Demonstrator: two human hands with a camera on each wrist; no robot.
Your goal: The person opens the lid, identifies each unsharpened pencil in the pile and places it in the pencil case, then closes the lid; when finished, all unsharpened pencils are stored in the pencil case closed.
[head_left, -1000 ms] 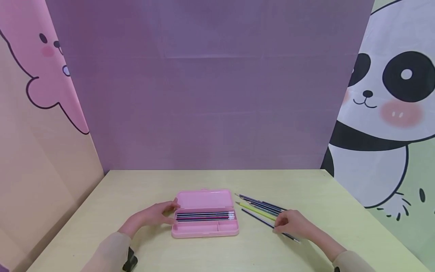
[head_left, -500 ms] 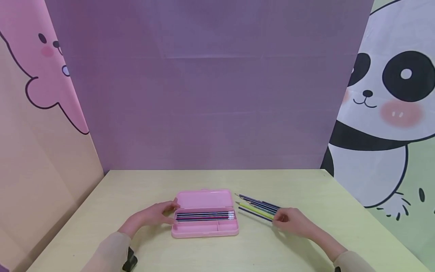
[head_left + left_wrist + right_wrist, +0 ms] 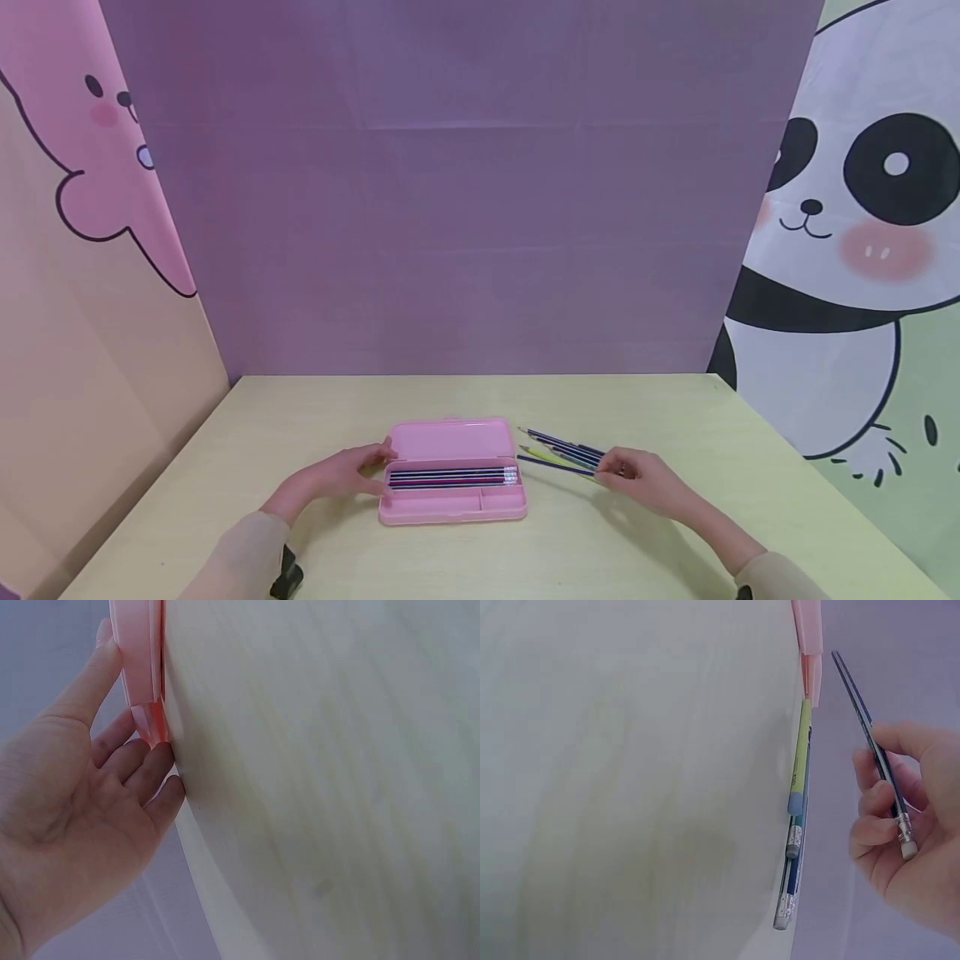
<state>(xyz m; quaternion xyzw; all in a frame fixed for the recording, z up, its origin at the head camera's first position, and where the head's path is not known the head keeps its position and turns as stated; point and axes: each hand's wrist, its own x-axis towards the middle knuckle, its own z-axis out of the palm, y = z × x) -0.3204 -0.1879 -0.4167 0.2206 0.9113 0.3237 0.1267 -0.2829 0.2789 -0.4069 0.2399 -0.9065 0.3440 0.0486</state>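
My left hand (image 3: 347, 472) holds the left end of an open pink pencil case (image 3: 427, 507), thumb on the box wall and fingers by the lid (image 3: 450, 439). In the left wrist view, the curled fingers touch the case's end (image 3: 137, 652) close to the tabletop. Several dark striped pencils (image 3: 450, 477) lie side by side in the case's back compartment. My right hand (image 3: 648, 479) pinches one dark pencil (image 3: 555, 465), raised off the table with its tip toward the case. The right wrist view shows this pencil's white eraser (image 3: 908, 850) near the palm.
Right of the case, a yellow-green pencil (image 3: 536, 452) and several dark pencils (image 3: 562, 441) lie on the pale wooden table (image 3: 450, 567), partly under the right hand. The case's front compartments (image 3: 504, 498) hold nothing visible. A purple backdrop (image 3: 465, 208) rises behind the table.
My right hand has lifted the dark pencil from the table and carried it slightly left and away from me, toward the case. The left hand and the case have stayed put.
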